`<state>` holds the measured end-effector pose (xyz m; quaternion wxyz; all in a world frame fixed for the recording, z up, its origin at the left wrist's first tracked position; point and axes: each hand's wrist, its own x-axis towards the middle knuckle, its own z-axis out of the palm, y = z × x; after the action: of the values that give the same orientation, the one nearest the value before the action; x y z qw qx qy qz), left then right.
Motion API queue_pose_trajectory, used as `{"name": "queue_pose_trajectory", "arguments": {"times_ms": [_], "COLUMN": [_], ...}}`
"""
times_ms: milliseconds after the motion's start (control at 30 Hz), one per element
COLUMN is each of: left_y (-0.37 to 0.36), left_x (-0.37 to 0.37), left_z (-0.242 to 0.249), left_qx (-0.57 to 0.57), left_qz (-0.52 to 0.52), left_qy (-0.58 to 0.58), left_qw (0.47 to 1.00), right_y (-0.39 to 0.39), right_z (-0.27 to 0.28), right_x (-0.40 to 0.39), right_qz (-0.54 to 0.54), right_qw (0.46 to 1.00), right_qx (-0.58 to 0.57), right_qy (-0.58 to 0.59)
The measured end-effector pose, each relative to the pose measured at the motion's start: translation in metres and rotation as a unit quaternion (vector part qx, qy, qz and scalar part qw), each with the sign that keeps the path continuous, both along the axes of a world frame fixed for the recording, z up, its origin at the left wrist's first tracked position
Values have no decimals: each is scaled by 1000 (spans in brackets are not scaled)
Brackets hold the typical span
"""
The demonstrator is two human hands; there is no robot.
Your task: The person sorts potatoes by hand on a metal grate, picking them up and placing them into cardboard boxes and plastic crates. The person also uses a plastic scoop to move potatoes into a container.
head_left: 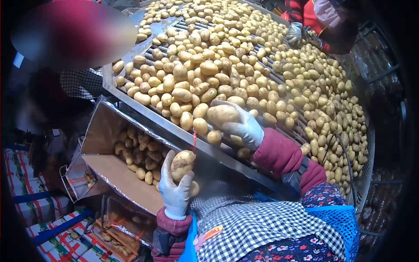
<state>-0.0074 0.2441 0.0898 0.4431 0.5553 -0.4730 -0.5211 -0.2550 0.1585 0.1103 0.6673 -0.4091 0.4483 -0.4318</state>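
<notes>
My left hand [175,194], in a white glove, is closed round a potato [183,164] with dark patches on its skin. Another potato [194,188] shows beside its fingers, partly hidden. This hand is between the table's metal edge and an open cardboard box [126,183] with potatoes [139,150] inside. Over the near side of the sorting table, my right hand [248,132], gloved too, grips a large potato [223,115] between thumb and fingers. Loose potatoes [208,68] lie heaped around it on the table's metal bars.
A raised metal rim [174,133] runs along the table's near side. Across the table, a co-worker's gloved hand [295,35] is among the potatoes. Another person [83,83] stands at the left. Printed cartons [43,214] and an orange crate [114,239] of potatoes stand lower left.
</notes>
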Motion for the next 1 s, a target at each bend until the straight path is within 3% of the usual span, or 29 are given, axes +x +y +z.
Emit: {"name": "queue_pose_trajectory", "arguments": {"times_ms": [100,133,167,233,267,300,333,367,467,533,667,733,800,833,900,967,1000], "left_y": [6,7,8,2,-3,-10,-13,-14,-2,-5,-33,-30,-17,-11,1,9,11], "left_x": [-14,-25,-34,-45,-51,-54,-54,-53,-31,-4,52,46,18,0,-39,-78,-89], "left_z": [2,8,15,24,30,37,31,25,20,-2,-51,-46,-8,-6,1,-1,-5], "left_qx": [-14,-32,-47,-255,-323,-364,-368,-372,-239,-97,-90,-154,-161,-155,-114,-137,-135], "left_qz": [9,7,8,-39,-45,-61,-56,-51,45,147,226,196,108,67,6,-14,-39], "left_qy": [52,9,-36,-233,-241,-239,-242,-243,-194,-44,-67,-102,-129,-108,54,80,80], "left_qw": [999,999,998,938,914,898,896,894,950,983,968,963,972,980,992,987,987], "right_y": [32,37,46,48,47,50,53,54,51,55,63,64,66,64,63,64,66], "right_z": [2,-19,11,-24,-94,-61,-27,5,-33,-36,-40,-37,-37,-38,-37,-33,-25], "right_x": [32,43,65,65,59,60,61,62,29,10,12,22,30,36,56,58,52], "right_qz": [-34,-40,-100,-54,19,-24,-80,-132,-186,-179,-158,-133,-105,-97,-152,-149,-183], "right_qw": [976,952,919,857,787,910,981,888,892,902,901,914,913,907,909,862,867], "right_qx": [80,97,172,260,210,87,-1,174,141,160,171,156,148,146,106,146,146], "right_qy": [-200,-286,-339,-442,-580,-405,-178,-405,-388,-358,-365,-350,-365,-383,-372,-462,-439]}}
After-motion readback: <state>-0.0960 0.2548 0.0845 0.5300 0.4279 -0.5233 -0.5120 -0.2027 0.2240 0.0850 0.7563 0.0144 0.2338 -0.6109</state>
